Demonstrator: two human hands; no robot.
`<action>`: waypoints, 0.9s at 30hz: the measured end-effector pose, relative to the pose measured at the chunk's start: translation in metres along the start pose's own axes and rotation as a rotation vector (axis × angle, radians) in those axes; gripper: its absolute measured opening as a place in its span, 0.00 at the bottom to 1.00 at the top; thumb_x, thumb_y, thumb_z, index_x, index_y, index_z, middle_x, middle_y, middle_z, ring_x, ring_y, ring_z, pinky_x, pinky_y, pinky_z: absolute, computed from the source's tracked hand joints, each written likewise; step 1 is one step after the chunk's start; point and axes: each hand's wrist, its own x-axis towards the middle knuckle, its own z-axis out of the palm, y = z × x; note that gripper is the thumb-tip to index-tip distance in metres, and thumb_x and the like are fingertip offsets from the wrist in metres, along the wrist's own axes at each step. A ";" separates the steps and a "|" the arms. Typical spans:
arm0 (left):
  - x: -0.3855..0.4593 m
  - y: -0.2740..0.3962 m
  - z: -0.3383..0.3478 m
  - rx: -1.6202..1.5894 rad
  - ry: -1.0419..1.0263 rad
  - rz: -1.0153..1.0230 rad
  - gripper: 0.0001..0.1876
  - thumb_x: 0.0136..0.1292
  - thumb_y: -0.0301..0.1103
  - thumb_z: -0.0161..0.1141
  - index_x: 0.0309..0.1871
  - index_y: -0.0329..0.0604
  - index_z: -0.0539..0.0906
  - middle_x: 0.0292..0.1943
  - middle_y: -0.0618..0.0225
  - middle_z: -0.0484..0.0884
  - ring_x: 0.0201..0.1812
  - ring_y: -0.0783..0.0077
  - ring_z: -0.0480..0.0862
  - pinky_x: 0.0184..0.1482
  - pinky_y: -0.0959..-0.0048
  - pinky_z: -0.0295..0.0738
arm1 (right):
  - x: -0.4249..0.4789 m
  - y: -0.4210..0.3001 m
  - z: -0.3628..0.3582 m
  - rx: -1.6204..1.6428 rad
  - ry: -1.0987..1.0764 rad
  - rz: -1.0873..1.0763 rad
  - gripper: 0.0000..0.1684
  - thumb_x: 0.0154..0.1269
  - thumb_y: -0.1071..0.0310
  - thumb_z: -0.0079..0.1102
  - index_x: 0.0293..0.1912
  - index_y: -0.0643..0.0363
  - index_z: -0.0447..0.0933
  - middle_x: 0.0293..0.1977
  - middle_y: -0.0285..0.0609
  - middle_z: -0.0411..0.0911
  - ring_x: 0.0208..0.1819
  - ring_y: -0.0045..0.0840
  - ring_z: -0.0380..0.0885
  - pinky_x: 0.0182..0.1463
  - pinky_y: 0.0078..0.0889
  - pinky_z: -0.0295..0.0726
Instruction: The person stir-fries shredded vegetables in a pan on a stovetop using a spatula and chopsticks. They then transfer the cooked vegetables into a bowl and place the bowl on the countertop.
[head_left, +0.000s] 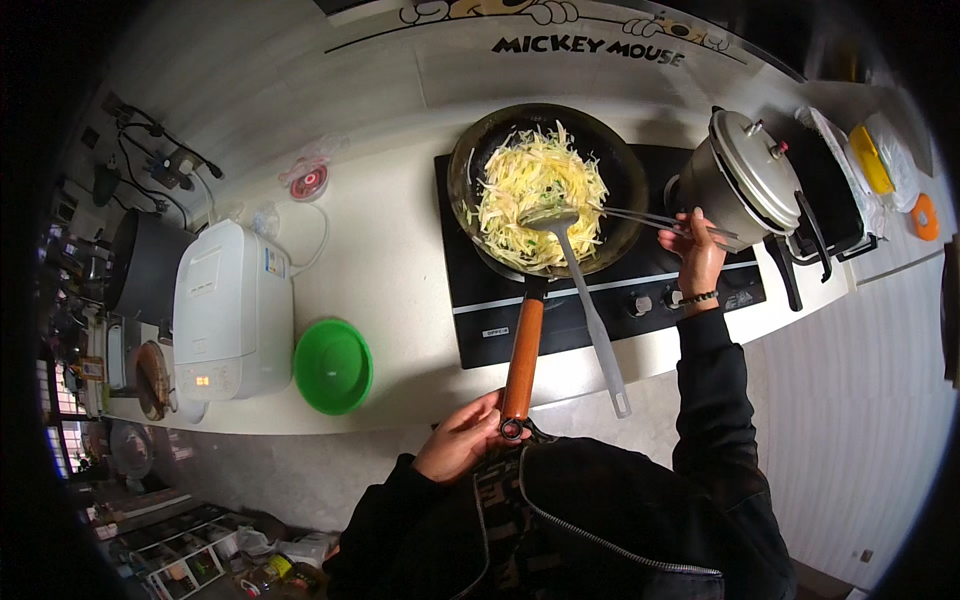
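Observation:
A dark wok (637, 176) rests on the black glass hob, holding shredded pale-yellow vegetable (540, 169) with bits of green. My left hand (469, 439) touches the end of the wok's wooden handle (523, 356); its fingers curl about the tip. In my right hand (697, 251) is a pair of metal chopsticks (645, 217), their tips among the shreds at the wok's right side. A grey spatula (585, 300) lies across the wok's front rim, its blade on the food and its handle sticking out past the counter edge.
Right of the wok stands a pressure cooker (739, 172), its black handles jutting forward. On the left are a white rice cooker (225, 315) and a green plastic bowl (334, 367). A red-lidded container (307, 181) sits near the wall. Hob knobs (640, 305) face the front.

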 end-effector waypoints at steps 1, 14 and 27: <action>0.001 -0.001 -0.001 -0.017 -0.012 0.014 0.24 0.72 0.33 0.39 0.68 0.33 0.52 0.53 0.58 0.69 0.48 0.70 0.76 0.57 0.62 0.71 | 0.000 -0.003 -0.004 0.057 -0.022 0.018 0.21 0.67 0.56 0.51 0.35 0.69 0.74 0.26 0.45 0.77 0.23 0.31 0.81 0.26 0.27 0.82; 0.002 -0.002 0.003 -0.064 0.003 0.016 0.24 0.72 0.40 0.39 0.65 0.34 0.60 0.56 0.55 0.71 0.50 0.65 0.77 0.55 0.66 0.72 | -0.008 -0.060 0.016 0.137 -0.175 -0.031 0.19 0.69 0.58 0.48 0.36 0.67 0.74 0.26 0.43 0.76 0.24 0.30 0.81 0.26 0.26 0.82; 0.000 -0.004 -0.001 -0.120 0.044 0.018 0.24 0.72 0.43 0.39 0.63 0.34 0.63 0.56 0.54 0.71 0.51 0.65 0.76 0.56 0.68 0.72 | -0.024 -0.082 0.021 0.260 -0.248 -0.136 0.20 0.71 0.58 0.45 0.38 0.70 0.73 0.26 0.44 0.76 0.23 0.29 0.80 0.28 0.25 0.82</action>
